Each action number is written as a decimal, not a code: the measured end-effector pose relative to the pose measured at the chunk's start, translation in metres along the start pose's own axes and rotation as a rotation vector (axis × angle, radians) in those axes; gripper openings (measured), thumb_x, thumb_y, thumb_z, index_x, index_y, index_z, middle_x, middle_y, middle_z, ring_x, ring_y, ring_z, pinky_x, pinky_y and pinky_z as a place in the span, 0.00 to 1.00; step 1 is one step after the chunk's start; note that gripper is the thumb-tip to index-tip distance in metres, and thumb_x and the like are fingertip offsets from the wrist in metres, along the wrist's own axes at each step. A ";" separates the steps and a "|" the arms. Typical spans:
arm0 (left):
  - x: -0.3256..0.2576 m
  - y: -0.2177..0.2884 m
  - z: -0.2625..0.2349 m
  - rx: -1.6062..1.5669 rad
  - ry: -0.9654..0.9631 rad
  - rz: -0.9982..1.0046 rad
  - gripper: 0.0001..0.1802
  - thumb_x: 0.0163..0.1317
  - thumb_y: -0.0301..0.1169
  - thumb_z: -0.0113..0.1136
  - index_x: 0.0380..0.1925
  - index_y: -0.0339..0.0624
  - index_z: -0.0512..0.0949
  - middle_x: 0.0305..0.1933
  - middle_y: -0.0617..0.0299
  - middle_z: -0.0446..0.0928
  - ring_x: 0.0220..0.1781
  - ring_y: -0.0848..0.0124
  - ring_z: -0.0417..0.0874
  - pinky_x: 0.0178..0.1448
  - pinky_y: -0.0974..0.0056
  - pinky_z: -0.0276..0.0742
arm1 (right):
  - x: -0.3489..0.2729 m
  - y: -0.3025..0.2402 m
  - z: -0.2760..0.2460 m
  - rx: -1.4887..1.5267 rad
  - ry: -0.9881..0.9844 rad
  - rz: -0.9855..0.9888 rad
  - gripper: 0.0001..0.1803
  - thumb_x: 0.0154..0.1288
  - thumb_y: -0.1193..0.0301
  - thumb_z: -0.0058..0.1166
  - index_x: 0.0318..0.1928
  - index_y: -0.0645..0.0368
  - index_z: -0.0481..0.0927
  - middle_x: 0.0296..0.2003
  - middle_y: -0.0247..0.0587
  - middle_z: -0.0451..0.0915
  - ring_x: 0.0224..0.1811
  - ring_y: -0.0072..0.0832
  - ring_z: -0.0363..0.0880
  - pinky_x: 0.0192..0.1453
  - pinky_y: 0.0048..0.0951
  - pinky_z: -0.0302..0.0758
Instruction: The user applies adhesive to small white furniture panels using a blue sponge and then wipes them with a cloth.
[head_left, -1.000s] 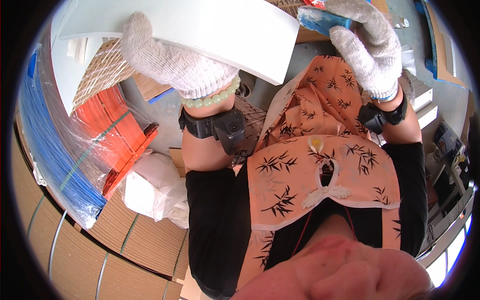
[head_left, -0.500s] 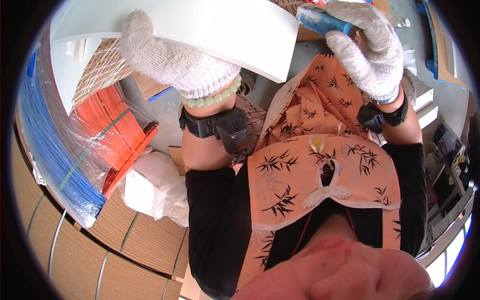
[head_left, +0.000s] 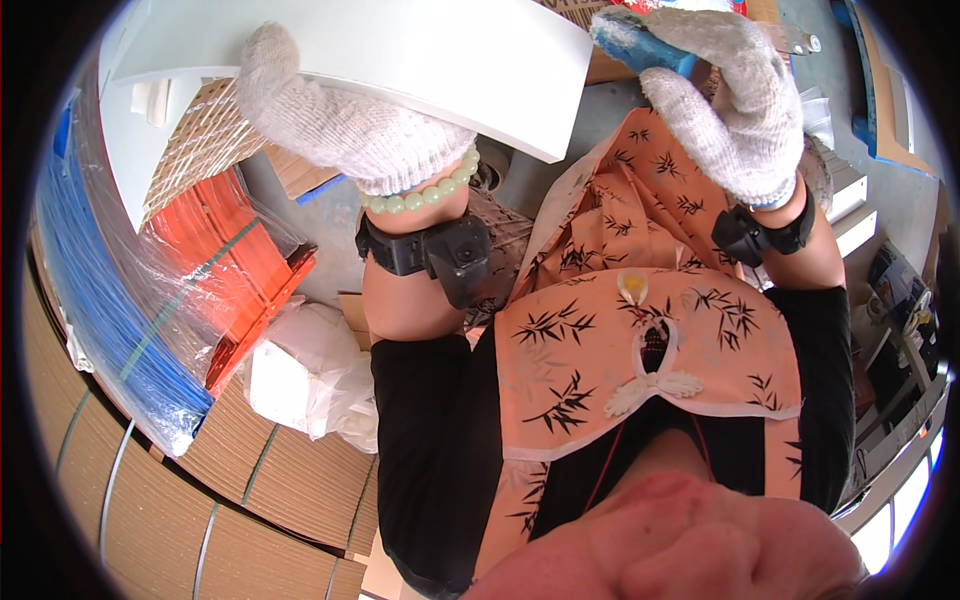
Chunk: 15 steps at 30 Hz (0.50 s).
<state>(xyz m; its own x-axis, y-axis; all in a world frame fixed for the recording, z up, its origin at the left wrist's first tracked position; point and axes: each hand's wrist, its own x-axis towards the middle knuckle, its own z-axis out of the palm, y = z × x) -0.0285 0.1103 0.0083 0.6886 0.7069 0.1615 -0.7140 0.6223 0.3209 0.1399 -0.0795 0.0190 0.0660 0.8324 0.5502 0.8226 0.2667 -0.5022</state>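
A white panel with a flat, smooth face lies across the top of the view, its near corner jutting toward my apron. My left hand, in a white knit glove, grips the panel's near edge, one finger or thumb lying over the face. Farther right, my gloved right hand is curled around a blue block with a whitish, worn-looking surface. Whether that block is a sponge or something harder, I cannot tell. It sits just off the panel's right end.
To the left stand plastic-wrapped blue strips and orange-red pieces. Strapped stacks of brown cardboard fill the lower left, beside a white plastic bag. White profiles lie at the right.
The panel and my left hand have shifted very slightly left. My right hand, with the blue block, has also edged slightly left; both grips stay the same.
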 end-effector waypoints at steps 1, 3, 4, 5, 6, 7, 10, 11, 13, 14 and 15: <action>0.001 -0.002 -0.006 0.001 0.001 0.001 0.39 0.67 0.43 0.58 0.71 0.31 0.60 0.65 0.43 0.72 0.72 0.54 0.70 0.79 0.49 0.64 | 0.000 0.000 0.000 -0.010 -0.022 -0.001 0.16 0.65 0.72 0.66 0.49 0.67 0.78 0.43 0.48 0.87 0.44 0.37 0.87 0.47 0.33 0.80; 0.002 -0.006 -0.008 0.047 -0.186 0.039 0.39 0.66 0.44 0.59 0.70 0.31 0.60 0.64 0.44 0.72 0.71 0.54 0.71 0.78 0.49 0.66 | -0.001 0.003 0.004 0.056 0.006 0.007 0.16 0.65 0.73 0.66 0.49 0.67 0.78 0.44 0.49 0.87 0.44 0.37 0.88 0.48 0.33 0.80; 0.003 -0.008 -0.003 0.058 -0.251 0.049 0.40 0.66 0.44 0.60 0.70 0.31 0.60 0.63 0.44 0.72 0.70 0.54 0.71 0.78 0.50 0.66 | -0.003 0.005 0.006 0.074 0.016 0.012 0.17 0.65 0.73 0.67 0.49 0.67 0.78 0.45 0.50 0.87 0.44 0.38 0.88 0.48 0.33 0.80; -0.001 -0.009 0.007 0.081 -0.127 0.053 0.40 0.66 0.45 0.60 0.70 0.31 0.59 0.63 0.44 0.72 0.70 0.54 0.72 0.77 0.50 0.67 | -0.010 0.011 0.014 0.127 0.107 -0.001 0.17 0.64 0.73 0.67 0.50 0.67 0.78 0.45 0.50 0.87 0.44 0.38 0.88 0.48 0.33 0.80; -0.002 -0.008 0.011 0.097 -0.061 0.060 0.41 0.66 0.45 0.61 0.70 0.31 0.59 0.63 0.44 0.72 0.70 0.54 0.72 0.77 0.49 0.67 | -0.010 0.011 0.014 0.161 0.151 -0.009 0.17 0.64 0.73 0.67 0.50 0.67 0.78 0.45 0.50 0.87 0.43 0.38 0.88 0.48 0.33 0.80; -0.004 -0.007 0.016 0.112 0.005 0.066 0.41 0.66 0.45 0.61 0.70 0.30 0.59 0.63 0.43 0.72 0.69 0.54 0.72 0.76 0.49 0.68 | -0.010 0.011 0.014 0.193 0.195 -0.018 0.17 0.64 0.73 0.67 0.50 0.67 0.78 0.46 0.50 0.87 0.43 0.38 0.88 0.48 0.33 0.80; -0.005 -0.008 0.019 0.098 0.067 0.069 0.42 0.65 0.46 0.62 0.70 0.30 0.58 0.64 0.42 0.70 0.69 0.54 0.72 0.76 0.50 0.68 | -0.003 0.002 0.000 0.009 -0.007 0.003 0.17 0.65 0.72 0.66 0.50 0.67 0.77 0.45 0.50 0.88 0.43 0.38 0.88 0.48 0.33 0.80; -0.004 -0.008 0.021 0.068 0.077 0.066 0.43 0.65 0.46 0.62 0.70 0.29 0.58 0.64 0.42 0.70 0.69 0.54 0.72 0.77 0.50 0.68 | -0.002 0.001 0.001 0.024 0.000 0.014 0.18 0.65 0.72 0.66 0.51 0.67 0.77 0.45 0.49 0.88 0.43 0.38 0.88 0.48 0.33 0.80; -0.004 -0.008 0.021 0.039 0.088 0.063 0.43 0.65 0.46 0.62 0.70 0.29 0.58 0.64 0.42 0.70 0.69 0.54 0.72 0.77 0.50 0.68 | -0.001 0.000 0.001 0.043 0.005 0.024 0.18 0.66 0.72 0.66 0.51 0.67 0.77 0.44 0.49 0.88 0.43 0.37 0.88 0.48 0.34 0.80; -0.004 -0.007 0.018 0.059 0.080 0.054 0.43 0.65 0.45 0.62 0.70 0.29 0.58 0.64 0.42 0.71 0.69 0.54 0.72 0.77 0.50 0.67 | 0.000 -0.002 -0.002 0.032 -0.020 0.021 0.18 0.66 0.72 0.66 0.51 0.67 0.77 0.44 0.49 0.89 0.43 0.37 0.88 0.49 0.34 0.80; -0.004 -0.007 0.013 0.070 0.076 0.052 0.42 0.65 0.45 0.62 0.70 0.29 0.59 0.65 0.42 0.71 0.69 0.54 0.72 0.77 0.50 0.67 | 0.000 -0.002 -0.002 0.028 -0.033 0.017 0.18 0.66 0.72 0.66 0.51 0.67 0.77 0.44 0.49 0.89 0.43 0.37 0.88 0.49 0.34 0.80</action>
<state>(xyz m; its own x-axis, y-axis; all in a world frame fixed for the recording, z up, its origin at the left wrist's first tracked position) -0.0249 0.0989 0.0174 0.6377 0.7626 0.1089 -0.7359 0.5613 0.3787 0.1391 -0.0812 0.0218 0.0608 0.8523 0.5195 0.8056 0.2654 -0.5297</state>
